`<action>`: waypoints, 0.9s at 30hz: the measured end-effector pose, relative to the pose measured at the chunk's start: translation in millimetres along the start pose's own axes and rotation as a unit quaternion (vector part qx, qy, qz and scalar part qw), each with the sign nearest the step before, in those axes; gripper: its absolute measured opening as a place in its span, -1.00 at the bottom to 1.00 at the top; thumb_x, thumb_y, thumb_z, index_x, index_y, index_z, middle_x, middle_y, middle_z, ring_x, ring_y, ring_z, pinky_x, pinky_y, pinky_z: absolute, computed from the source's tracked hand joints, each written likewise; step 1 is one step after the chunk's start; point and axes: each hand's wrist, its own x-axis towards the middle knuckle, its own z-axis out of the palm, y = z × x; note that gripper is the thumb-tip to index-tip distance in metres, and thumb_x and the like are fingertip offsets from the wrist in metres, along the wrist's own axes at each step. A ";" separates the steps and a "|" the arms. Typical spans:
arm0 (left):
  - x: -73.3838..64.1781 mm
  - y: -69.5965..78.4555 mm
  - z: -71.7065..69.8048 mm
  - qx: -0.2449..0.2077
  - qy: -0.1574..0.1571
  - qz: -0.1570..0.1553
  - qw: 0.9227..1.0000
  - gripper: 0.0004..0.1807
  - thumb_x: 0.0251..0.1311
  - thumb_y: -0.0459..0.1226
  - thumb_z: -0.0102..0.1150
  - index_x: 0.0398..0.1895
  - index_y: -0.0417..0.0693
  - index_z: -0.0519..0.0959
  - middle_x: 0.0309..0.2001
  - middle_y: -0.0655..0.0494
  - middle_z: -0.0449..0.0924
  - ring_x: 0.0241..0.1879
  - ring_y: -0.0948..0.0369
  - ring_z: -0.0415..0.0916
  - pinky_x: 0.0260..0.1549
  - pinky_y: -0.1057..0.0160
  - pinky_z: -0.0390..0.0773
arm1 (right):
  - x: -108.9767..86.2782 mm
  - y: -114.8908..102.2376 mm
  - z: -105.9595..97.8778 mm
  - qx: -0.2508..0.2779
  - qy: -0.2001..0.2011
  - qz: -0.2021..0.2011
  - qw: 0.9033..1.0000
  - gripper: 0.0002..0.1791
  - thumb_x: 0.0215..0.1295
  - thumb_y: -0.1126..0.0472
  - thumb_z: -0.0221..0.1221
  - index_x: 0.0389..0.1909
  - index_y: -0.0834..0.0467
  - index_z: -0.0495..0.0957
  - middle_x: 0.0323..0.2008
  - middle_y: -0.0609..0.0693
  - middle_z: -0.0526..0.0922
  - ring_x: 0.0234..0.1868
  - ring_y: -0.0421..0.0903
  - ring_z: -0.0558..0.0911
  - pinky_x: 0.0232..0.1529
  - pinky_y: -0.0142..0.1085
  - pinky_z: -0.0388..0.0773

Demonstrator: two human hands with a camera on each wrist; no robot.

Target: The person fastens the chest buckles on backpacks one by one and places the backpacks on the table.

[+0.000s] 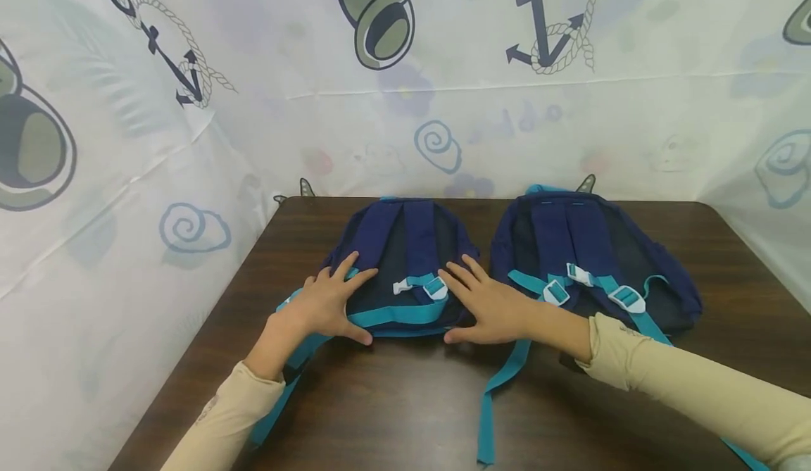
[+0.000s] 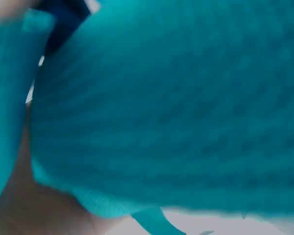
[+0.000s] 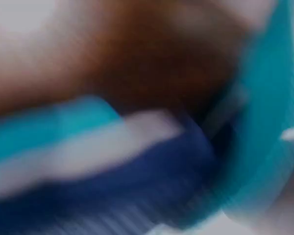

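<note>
A navy backpack with teal straps lies on the table, its strap side up. My left hand rests on its left side with fingers and thumb spread. On the opposite side my right hand touches the edge, fingers also spread. Between them a white buckle and a teal strap cross the lower part of the bag. Teal webbing fills most of the left wrist view. The right wrist view is blurred, showing navy fabric and a teal strap.
A second navy backpack lies to the right, close beside the first, with white buckles and teal straps. One loose teal strap trails toward the front of the brown table. A patterned white sheet hangs behind and at the sides.
</note>
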 end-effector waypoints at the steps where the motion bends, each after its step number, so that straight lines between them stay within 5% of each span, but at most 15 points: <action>1: -1.8 -0.9 -1.8 -0.013 -0.003 -0.004 1.000 0.27 -0.26 0.43 0.40 0.58 0.30 0.06 0.62 -0.13 -0.23 0.38 -0.43 0.15 0.19 -0.48 0.24 | 1.0 -0.1 -9.7 0.013 -0.034 0.003 0.999 0.11 0.24 -0.40 0.17 0.59 0.12 -0.06 0.58 0.20 -0.04 0.59 0.30 -0.12 0.25 0.19 0.45; 4: -9.8 -7.6 -10.0 -0.074 0.007 -0.016 0.997 0.22 -0.12 0.47 0.26 0.60 0.27 0.02 0.61 -0.13 -0.15 0.42 -0.36 0.17 0.23 -0.48 0.22 | 8.0 -1.3 -41.6 0.040 -0.096 0.015 0.994 -0.04 0.28 -0.30 0.20 0.54 0.13 0.13 0.52 0.17 0.16 0.55 0.21 0.12 0.33 0.16 0.38; 9: -28.2 -29.3 -20.7 -0.116 0.060 -0.020 0.991 -0.06 0.14 0.23 0.29 0.51 0.03 0.24 0.42 -0.17 0.31 0.33 -0.19 0.38 0.21 -0.32 0.39 | 38.6 -7.8 -61.2 0.029 -0.024 -0.022 0.999 -0.46 0.40 -0.08 0.17 0.23 0.19 0.53 0.17 0.10 0.62 0.19 0.07 0.59 0.23 -0.01 0.52; 13: -36.6 -38.6 -21.8 -0.110 0.066 -0.014 0.992 -0.16 0.17 0.16 0.31 0.42 -0.08 0.36 0.29 -0.22 0.40 0.27 -0.18 0.38 0.16 -0.28 0.45 | 66.6 -15.8 -46.2 0.000 0.015 -0.044 0.999 -0.54 0.40 -0.06 0.18 0.15 0.15 0.59 0.07 0.03 0.66 0.09 -0.02 0.61 0.12 -0.12 0.58; 17: -41.2 -42.3 -21.7 -0.116 0.053 -0.026 0.992 -0.08 0.13 0.24 0.29 0.43 -0.10 0.34 0.16 -0.20 0.42 0.03 -0.06 0.47 -0.04 -0.11 0.57 | 84.2 -21.9 -29.6 -0.018 0.003 -0.059 0.998 -0.55 0.38 -0.05 0.21 0.14 0.13 0.59 0.04 0.02 0.63 0.06 -0.05 0.56 0.10 -0.18 0.56; 21: -49.0 -48.3 -20.4 -0.126 0.027 -0.050 0.990 -0.04 0.09 0.24 0.33 0.42 -0.14 0.31 -0.11 -0.05 0.49 -0.26 0.14 0.42 -0.30 0.15 0.47 | 91.5 -24.7 -18.7 -0.048 -0.008 -0.077 0.996 -0.58 0.38 -0.01 0.23 0.12 0.16 0.62 0.02 0.04 0.61 -0.01 -0.03 0.52 0.06 -0.19 0.53; 27: -58.4 -61.9 -11.3 -0.163 0.012 -0.039 0.986 -0.21 0.20 0.02 0.35 0.37 -0.16 0.27 -0.16 -0.01 0.60 -0.25 0.16 0.49 -0.23 0.08 0.59 | 94.7 -21.6 -12.5 -0.064 0.011 -0.075 0.995 -0.70 0.39 0.07 0.21 0.00 0.14 0.68 -0.03 0.02 0.62 -0.06 -0.05 0.51 -0.02 -0.22 0.52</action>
